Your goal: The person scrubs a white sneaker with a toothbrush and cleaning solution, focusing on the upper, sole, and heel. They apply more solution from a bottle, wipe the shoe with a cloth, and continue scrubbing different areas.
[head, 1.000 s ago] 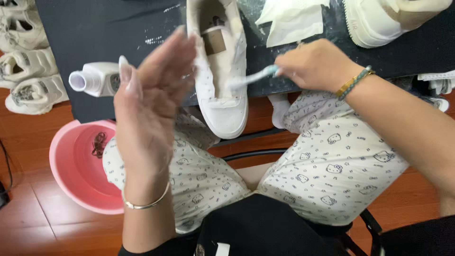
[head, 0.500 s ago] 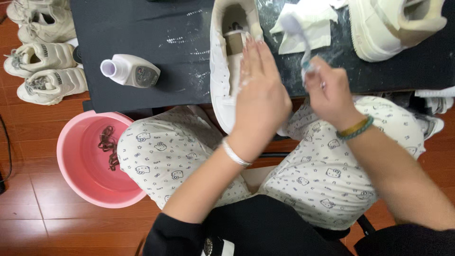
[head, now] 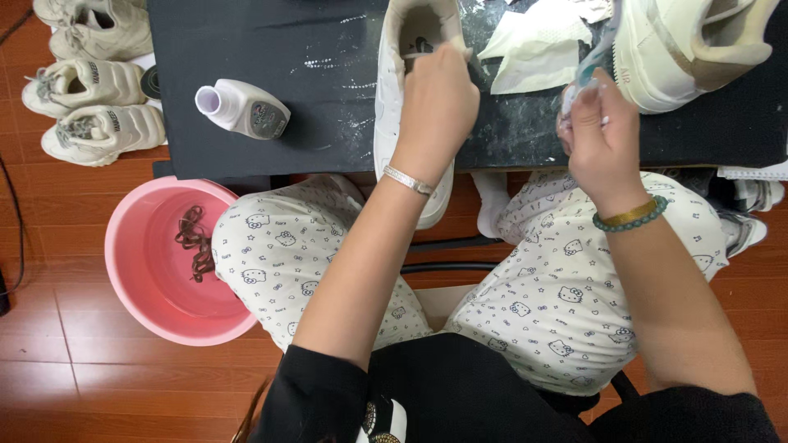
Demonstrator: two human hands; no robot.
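My left hand [head: 435, 102] grips the white shoe [head: 410, 107] at twelve; right hand [head: 595, 131] pinches a brush [head: 593, 57] at one. Scrubbing looks midway; foam streaks the table [head: 312, 123].

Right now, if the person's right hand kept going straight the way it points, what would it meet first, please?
The right hand points up and slightly right, holding a toothbrush. First in that line is probably the cream shoe on the black table; depth is unclear.

We wear a black top [head: 460, 385] and white cartoon-print trousers [head: 533, 303]. A silver bangle [head: 408, 180] circles our left wrist. Green beads [head: 630, 217] circle our right.
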